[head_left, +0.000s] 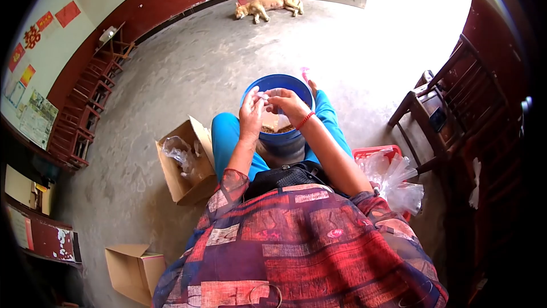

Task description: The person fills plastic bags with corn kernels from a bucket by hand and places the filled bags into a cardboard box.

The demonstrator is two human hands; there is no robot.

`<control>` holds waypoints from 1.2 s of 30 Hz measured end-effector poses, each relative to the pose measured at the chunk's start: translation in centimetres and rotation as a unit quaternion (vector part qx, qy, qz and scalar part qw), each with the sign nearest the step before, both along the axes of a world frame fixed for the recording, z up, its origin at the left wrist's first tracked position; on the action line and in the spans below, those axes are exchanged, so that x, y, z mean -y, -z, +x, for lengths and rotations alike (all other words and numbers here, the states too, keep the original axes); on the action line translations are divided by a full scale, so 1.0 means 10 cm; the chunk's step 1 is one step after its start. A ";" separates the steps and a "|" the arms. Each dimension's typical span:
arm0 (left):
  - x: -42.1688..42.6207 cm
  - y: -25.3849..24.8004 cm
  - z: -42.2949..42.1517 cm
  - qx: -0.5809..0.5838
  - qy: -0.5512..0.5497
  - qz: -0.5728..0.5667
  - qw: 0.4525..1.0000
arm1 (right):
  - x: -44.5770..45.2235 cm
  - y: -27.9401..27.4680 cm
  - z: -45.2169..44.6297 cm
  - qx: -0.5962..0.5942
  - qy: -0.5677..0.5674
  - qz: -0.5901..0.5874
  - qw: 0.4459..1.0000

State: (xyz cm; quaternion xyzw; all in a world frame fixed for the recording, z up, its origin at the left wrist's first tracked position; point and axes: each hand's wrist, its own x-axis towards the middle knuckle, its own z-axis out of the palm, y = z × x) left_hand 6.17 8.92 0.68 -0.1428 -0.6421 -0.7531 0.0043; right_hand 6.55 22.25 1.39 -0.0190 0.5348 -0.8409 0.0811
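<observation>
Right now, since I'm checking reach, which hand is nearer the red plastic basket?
Right. The right hand is above the round blue bucket, ahead and left of the basket; the left hand is there too, farther left.

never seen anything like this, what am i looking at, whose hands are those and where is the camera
There is no machine: a person works with two bare hands. The single picture comes from a camera on their head, looking forward and down. The left hand and right hand pinch something pale and thin, probably a plastic bag, above a blue bucket between the legs. On the floor, a cardboard box holding clear bags stands to the left, and a red basket with more bags to the right. Farther off lies a dog.
</observation>
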 end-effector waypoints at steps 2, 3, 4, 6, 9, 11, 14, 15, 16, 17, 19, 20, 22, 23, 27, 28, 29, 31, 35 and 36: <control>0.04 0.03 0.00 0.007 -0.020 -0.003 1.000 | 0.02 -0.07 0.02 0.000 -0.004 0.025 1.000; 0.06 0.04 0.01 0.015 -0.040 -0.004 0.999 | 0.04 -0.10 0.03 0.001 -0.009 0.051 0.999; 0.07 0.05 0.03 0.015 -0.040 -0.003 0.999 | 0.05 -0.13 0.06 0.001 -0.009 0.052 0.999; 0.08 -0.03 0.11 0.058 -0.039 -0.001 0.998 | 0.07 -0.18 0.11 -0.010 -0.021 0.068 0.997; 0.07 0.04 0.12 0.048 -0.022 0.039 0.998 | 0.07 -0.21 0.10 -0.016 -0.012 0.069 0.997; 0.08 0.07 0.13 0.076 -0.024 0.072 0.994 | 0.08 -0.23 0.09 -0.017 -0.001 0.065 0.998; 0.04 0.15 0.10 0.042 0.131 0.072 0.988 | 0.08 -0.24 0.14 -0.013 -0.004 0.054 0.998; -0.01 0.20 0.14 -0.008 0.100 0.077 0.992 | 0.07 -0.23 0.13 -0.015 -0.006 0.073 0.997; 0.00 0.25 0.11 -0.006 0.099 0.073 0.992 | 0.03 -0.21 0.10 -0.014 -0.007 0.069 0.997; 0.02 0.26 0.11 0.007 0.079 0.036 0.996 | 0.03 -0.20 0.10 -0.017 -0.020 0.081 0.996; 0.02 0.29 0.12 0.031 0.026 -0.014 0.999 | 0.02 -0.18 0.11 -0.033 -0.028 0.107 0.993; 0.03 0.28 0.08 0.034 0.024 -0.016 0.999 | 0.02 -0.22 0.13 -0.044 -0.036 0.117 0.992; 0.09 0.27 -0.02 0.014 -0.018 -0.137 0.990 | 0.01 -0.18 0.11 -0.076 0.010 0.170 0.982; 0.08 0.25 -0.07 0.014 -0.043 -0.116 0.992 | -0.06 -0.09 0.03 -0.095 0.002 0.132 0.987; 0.15 0.07 -0.29 0.050 -0.062 -0.133 0.988 | -0.28 0.02 -0.24 -0.126 0.055 0.154 0.979; 0.19 0.11 -0.41 0.052 -0.058 -0.148 0.986 | -0.30 0.06 -0.34 -0.129 0.068 0.179 0.973; 0.22 0.09 -0.48 0.073 -0.049 -0.159 0.983 | -0.31 -0.11 -0.30 -0.090 0.073 0.179 0.977; 0.30 0.10 -0.63 0.096 -0.038 -0.183 0.978 | -0.30 -0.16 -0.48 -0.044 0.093 0.207 0.973; 0.42 -0.08 -0.80 0.200 -0.070 -0.119 0.970 | -0.26 -0.29 -0.76 -0.029 0.075 0.248 0.965; 0.43 -0.15 -0.79 0.217 -0.078 -0.067 0.971 | -0.24 -0.32 -0.74 -0.027 0.074 0.247 0.966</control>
